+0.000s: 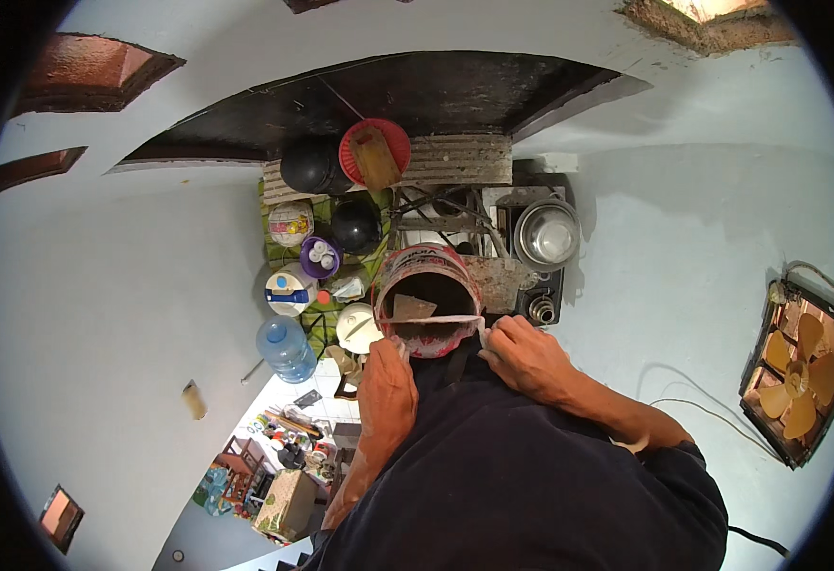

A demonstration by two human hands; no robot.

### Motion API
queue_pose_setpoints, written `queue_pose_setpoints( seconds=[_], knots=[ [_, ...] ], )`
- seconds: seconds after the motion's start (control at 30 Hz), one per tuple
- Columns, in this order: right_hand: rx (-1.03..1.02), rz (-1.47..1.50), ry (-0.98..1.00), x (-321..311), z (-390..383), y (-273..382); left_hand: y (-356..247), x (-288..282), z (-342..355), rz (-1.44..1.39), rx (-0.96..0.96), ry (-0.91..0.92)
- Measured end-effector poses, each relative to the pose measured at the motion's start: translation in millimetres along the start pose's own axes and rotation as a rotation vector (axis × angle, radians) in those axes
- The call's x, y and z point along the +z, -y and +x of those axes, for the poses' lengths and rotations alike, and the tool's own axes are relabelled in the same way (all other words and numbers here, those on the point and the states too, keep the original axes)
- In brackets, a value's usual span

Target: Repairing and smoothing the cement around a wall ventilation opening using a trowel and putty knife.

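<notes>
The right hand (pixel 526 357) has its fingers curled, the grip clamped, as it seems, on one end of a pale, rough-looking narrow strip (pixel 436 319). The left hand (pixel 388 385) is bent the same way; its grip looks closed on the other end (the fingertips are partly hidden, so I judge this from the pale bit showing beside them). Between the two, the strip spans the mouth of a round red-and-white bucket (pixel 426 255); whether it is the bucket's own handle or a separate piece, I cannot tell.

As for progress, taking hold appears done on both sides, while letting go is not yet done. Inside the dark bucket lies a flat tan piece (pixel 412 306), so it has not been fully emptied; how much else is in there, the shadow hides. The bucket sits close against the dark shirt (pixel 531 466), its mouth turned up toward the head.

Farther out, a white rounded object (pixel 358 328) is just left of the bucket, a purple round bowl (pixel 321 257) with white pieces beyond it, and shiny steel basins (pixel 547 235) stand to the right, above a black stove (pixel 543 305).
</notes>
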State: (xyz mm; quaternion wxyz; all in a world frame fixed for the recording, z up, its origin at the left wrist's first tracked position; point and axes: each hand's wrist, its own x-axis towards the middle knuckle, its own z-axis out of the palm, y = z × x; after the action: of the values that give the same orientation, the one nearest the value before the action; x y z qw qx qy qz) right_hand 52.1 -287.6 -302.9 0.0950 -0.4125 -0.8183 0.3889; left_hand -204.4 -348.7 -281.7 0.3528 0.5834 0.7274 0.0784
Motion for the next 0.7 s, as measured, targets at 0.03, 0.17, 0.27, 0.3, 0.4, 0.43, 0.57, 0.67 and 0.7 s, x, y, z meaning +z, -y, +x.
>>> queue_pose_setpoints(
  seconds=[0.03,0.17,0.27,0.3,0.4,0.43,0.57,0.67,0.7],
  knots=[
    [0.029,-0.013,0.022,2,1,-3,0,0,-1,-0.001,-0.002,0.004],
    [0.101,-0.040,0.055,4,2,-3,5,-5,-9,0.073,0.071,0.013],
    [0.145,-0.142,0.085,2,8,1,4,-26,-23,0.129,0.107,0.030],
    [0.146,-0.141,0.081,2,10,2,2,-36,-25,0.163,0.120,0.037],
    [0.147,-0.182,0.137,3,16,4,-5,-58,-25,0.241,0.114,0.029],
    [0.083,-0.275,0.125,2,21,8,-8,-65,-23,0.264,0.091,0.036],
    [-0.023,-0.600,0.098,38,44,13,-2,-58,-10,-0.100,0.032,-0.090],
    [-0.038,-0.761,0.226,64,69,19,-1,-48,3,-0.485,-0.131,-0.024],
    [-0.070,-0.818,0.336,63,75,20,0,-45,9,-0.744,-0.243,0.050]
  ],
)
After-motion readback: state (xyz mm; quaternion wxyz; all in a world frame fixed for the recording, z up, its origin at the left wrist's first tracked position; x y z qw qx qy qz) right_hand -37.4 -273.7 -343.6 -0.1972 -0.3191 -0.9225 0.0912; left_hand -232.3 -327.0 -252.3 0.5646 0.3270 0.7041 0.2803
